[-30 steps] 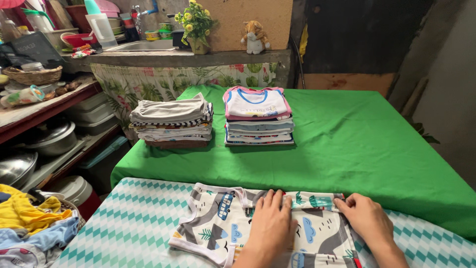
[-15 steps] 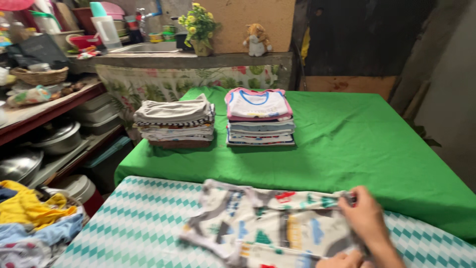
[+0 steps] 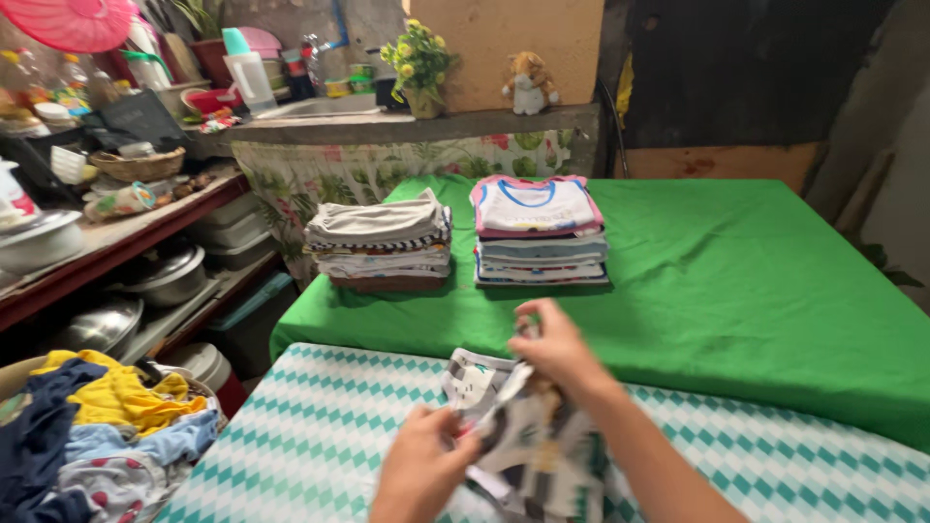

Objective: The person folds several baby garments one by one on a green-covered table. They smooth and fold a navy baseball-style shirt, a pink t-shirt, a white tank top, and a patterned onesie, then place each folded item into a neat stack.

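packages: colourful printed wrapper (image 3: 121,200) | left shelf, lying on its side | labels, signs, screens: 0

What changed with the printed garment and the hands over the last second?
The printed garment, flat a second ago, is now lifted and bunched. Left hand and right hand, then pressing it flat, now grip it. Both folded stacks are unchanged on the green cloth.

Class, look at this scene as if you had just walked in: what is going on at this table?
A person is handling a small printed garment with both bare hands. The left hand grips its lower edge and the right hand pinches its top, lifting it above the teal diamond-patterned cloth. Farther back on the green tablecloth stand two neat stacks of folded clothes. A heap of unfolded laundry sits at the left.
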